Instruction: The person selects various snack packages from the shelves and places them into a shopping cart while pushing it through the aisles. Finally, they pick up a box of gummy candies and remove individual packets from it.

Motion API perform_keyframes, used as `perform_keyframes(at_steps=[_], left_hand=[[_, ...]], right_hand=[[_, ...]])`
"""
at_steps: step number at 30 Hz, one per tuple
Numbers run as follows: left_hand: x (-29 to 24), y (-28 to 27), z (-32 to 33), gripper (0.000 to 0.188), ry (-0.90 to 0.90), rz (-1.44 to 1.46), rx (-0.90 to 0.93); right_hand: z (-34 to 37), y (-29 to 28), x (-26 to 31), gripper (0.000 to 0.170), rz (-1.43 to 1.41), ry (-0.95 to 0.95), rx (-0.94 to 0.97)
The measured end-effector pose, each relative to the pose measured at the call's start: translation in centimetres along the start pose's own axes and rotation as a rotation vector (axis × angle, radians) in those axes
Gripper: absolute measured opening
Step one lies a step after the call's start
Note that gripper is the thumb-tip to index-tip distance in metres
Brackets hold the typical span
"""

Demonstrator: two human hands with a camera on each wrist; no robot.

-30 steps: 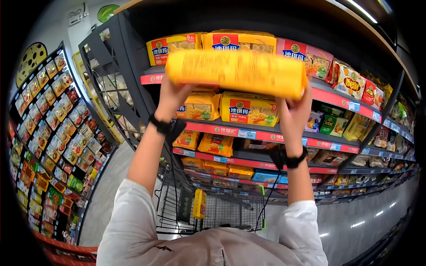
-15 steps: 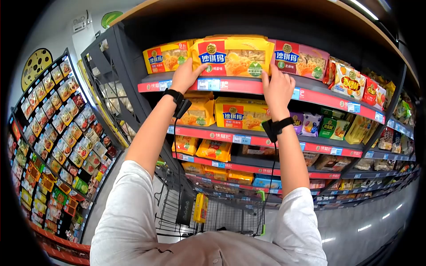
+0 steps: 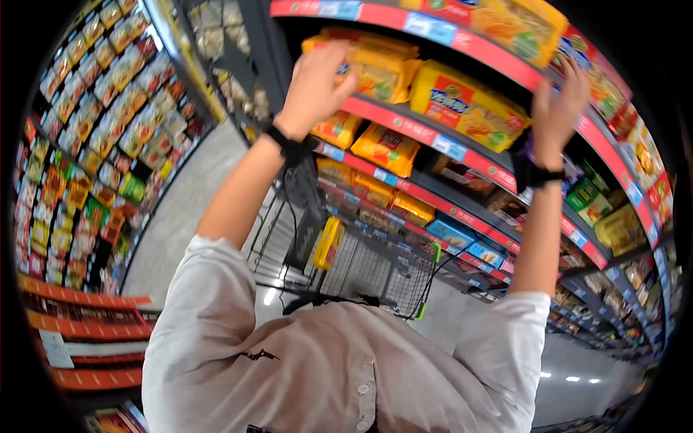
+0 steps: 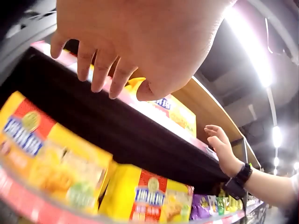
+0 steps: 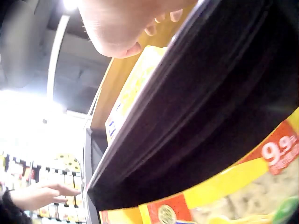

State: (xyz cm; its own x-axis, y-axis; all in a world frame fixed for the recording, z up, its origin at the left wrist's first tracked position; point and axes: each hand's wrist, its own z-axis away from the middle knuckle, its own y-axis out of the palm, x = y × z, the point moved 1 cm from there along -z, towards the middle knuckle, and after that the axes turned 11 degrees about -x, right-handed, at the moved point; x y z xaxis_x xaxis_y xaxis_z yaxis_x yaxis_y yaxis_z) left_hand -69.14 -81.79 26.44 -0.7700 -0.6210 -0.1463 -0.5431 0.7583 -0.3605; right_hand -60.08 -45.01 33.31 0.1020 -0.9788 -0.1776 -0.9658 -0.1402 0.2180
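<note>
The yellow package [image 3: 523, 36] stood on the upper shelf [image 3: 469, 45], another package [image 3: 329, 244] sat in the cart [image 3: 375, 270] below it, and the left hand [image 3: 315, 88] and right hand [image 3: 559, 112], empty and apart, were near that shelf, its package's handling seemingly finished.

The head camera is looking down and forward over the shirt [image 3: 310, 361] onto the shelves [image 3: 411, 128] and cart [image 3: 375, 263]. The wrist cameras are peering upward from close beneath the hands: the left view is also catching the right hand [image 3: 559, 108], the right view the left hand [image 3: 317, 83] and hanging display [image 3: 101, 137]. All three are sharing yellow packs [image 3: 473, 107].
</note>
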Motion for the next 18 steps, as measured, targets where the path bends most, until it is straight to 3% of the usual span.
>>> perform_keyframes(at_steps=[1,2,3,4,7,8,10,14,16,18], left_hand=[[1.5,-1.1,4.6,0.033,-0.112,0.076,0.141],[4.2,-1.7,11.1,0.037,-0.05,-0.051,0.156],[5.5,-3.5,16.8,0.043,-0.146,-0.199,0.274],[8.0,-5.8,21.9,0.048,-0.319,-0.218,0.44],[13.7,-11.9,33.6,0.076,-0.749,-0.781,0.691],[15.1,-13.6,35.9,0.087,-0.896,-0.775,0.829],[19.9,-15.8,46.0,0.096,-1.182,-0.614,1.021],[14.7,-14.9,40.7,0.11,-1.199,-0.802,1.265],[14.5,-15.3,41.8,0.113,-1.214,-0.804,1.249],[14.8,-15.4,41.3,0.116,-1.114,-0.761,1.205]], right_hand=[[0.1,-1.6,0.6,0.027,-0.053,-0.027,0.068],[0.7,-3.2,1.6,0.023,-0.108,-0.052,0.137],[2.2,-4.5,3.1,0.019,-0.172,0.01,0.214],[4.1,-5.6,4.8,0.017,-0.23,0.072,0.289],[12.6,-7.3,11.6,0.017,-0.529,0.271,0.74],[15.7,-7.1,14.4,0.018,-0.672,0.3,0.842],[23.5,-7.4,20.2,0.016,-0.869,0.546,1.203],[39.7,-8.4,31.4,0.02,-1.048,0.777,1.636],[47.7,-9.6,36.7,0.026,-1.055,0.811,1.947],[53.7,-10.8,41.2,0.034,-0.942,0.824,2.234]])
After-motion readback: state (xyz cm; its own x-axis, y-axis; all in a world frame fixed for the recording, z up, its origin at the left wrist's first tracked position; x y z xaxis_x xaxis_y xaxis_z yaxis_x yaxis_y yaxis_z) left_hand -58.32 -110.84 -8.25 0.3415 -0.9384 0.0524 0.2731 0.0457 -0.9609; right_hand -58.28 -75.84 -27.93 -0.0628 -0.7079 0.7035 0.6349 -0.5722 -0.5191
